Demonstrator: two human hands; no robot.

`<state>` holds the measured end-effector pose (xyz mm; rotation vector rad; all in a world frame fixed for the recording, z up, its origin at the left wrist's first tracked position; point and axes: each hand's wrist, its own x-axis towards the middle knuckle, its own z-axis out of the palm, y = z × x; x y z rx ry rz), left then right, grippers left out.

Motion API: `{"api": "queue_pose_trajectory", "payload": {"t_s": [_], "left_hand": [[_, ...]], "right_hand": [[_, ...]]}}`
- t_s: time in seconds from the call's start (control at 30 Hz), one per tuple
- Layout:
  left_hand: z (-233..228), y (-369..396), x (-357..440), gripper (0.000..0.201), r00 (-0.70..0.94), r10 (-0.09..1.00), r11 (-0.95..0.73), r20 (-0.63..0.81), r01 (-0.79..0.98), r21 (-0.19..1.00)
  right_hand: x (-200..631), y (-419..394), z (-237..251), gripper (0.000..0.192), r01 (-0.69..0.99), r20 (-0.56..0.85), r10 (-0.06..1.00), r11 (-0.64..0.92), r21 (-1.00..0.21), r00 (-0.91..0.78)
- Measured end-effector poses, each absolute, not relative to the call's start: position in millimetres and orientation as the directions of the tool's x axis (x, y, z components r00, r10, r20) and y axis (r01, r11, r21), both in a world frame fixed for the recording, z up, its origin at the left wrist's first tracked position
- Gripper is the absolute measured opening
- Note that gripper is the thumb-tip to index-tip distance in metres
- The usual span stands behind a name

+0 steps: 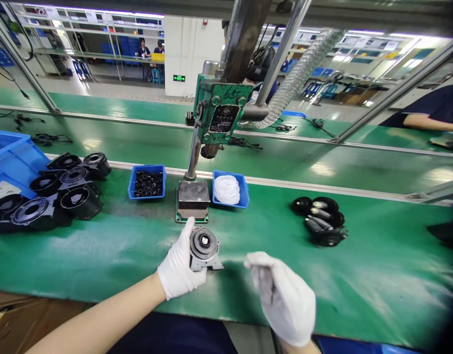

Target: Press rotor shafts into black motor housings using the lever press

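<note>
We've got one housing (203, 248) gripped in left hand (180, 268) at press base (192, 200); right hand (281, 295) loosely curled, fingers empty. Pile of housings (52, 189) w/ no inserts yet.

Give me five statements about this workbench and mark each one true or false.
1. The left hand holds a grey metal part. True.
2. The right hand grips a white ring. False: nothing shows in it, and the white rings lie in a blue tray.
3. A small blue bin of black pieces sits left of the press base. True.
4. The black housings are piled on the right. False: they lie on the left of the green bench.
5. Both hands wear white gloves. True.
</note>
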<state>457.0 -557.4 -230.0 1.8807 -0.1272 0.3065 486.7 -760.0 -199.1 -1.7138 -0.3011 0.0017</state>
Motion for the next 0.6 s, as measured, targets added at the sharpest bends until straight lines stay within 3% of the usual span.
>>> {"api": "queue_pose_trajectory", "payload": {"t_s": [0.07,0.17,0.2,0.27,0.33,0.43,0.5,0.57,0.6], "left_hand": [[-229.5,-560.3,458.3,0.111,0.961,0.040,-0.341,0.275,-0.246,0.907],[-228.7,-561.7,458.1,0.112,0.964,-0.002,-0.335,0.264,-0.249,0.909],[-228.5,-561.1,457.5,0.112,0.967,-0.005,-0.333,0.254,-0.241,0.912],[-227.8,-560.5,456.5,0.112,0.974,0.019,-0.317,0.226,-0.209,0.925],[-225.7,-564.8,457.4,0.110,0.982,0.080,-0.204,0.171,-0.152,0.967],[-220.9,-584.6,463.5,0.093,0.996,0.083,0.142,0.032,-0.044,0.989],[-222.2,-598.1,471.0,0.074,1.000,-0.022,0.251,-0.021,0.026,0.968],[-231.7,-597.6,481.8,0.084,0.977,-0.173,0.432,-0.125,0.190,0.882],[-238.5,-589.1,487.6,0.086,0.963,-0.223,0.421,-0.153,0.237,0.875]], "right_hand": [[493.5,-747.0,-198.0,0.035,0.219,0.195,0.163,-0.145,-0.965,0.967],[502.4,-729.6,-197.1,0.043,0.374,0.283,0.335,-0.246,-0.894,0.899],[502.5,-729.4,-197.6,0.037,0.400,0.306,0.324,-0.279,-0.873,0.895],[498.3,-736.3,-199.0,0.030,0.382,0.336,0.189,-0.339,-0.860,0.923],[490.6,-743.5,-200.2,0.031,0.377,0.357,0.126,-0.401,-0.835,0.925],[480.9,-739.5,-202.7,0.039,0.589,0.451,0.379,-0.545,-0.597,0.808],[479.8,-731.5,-208.6,0.053,0.725,0.506,0.532,-0.593,-0.351,0.679],[485.9,-725.5,-220.7,0.055,0.750,0.560,0.558,-0.635,-0.186,0.612],[492.1,-723.3,-229.0,0.051,0.758,0.581,0.568,-0.638,-0.137,0.583]]}}
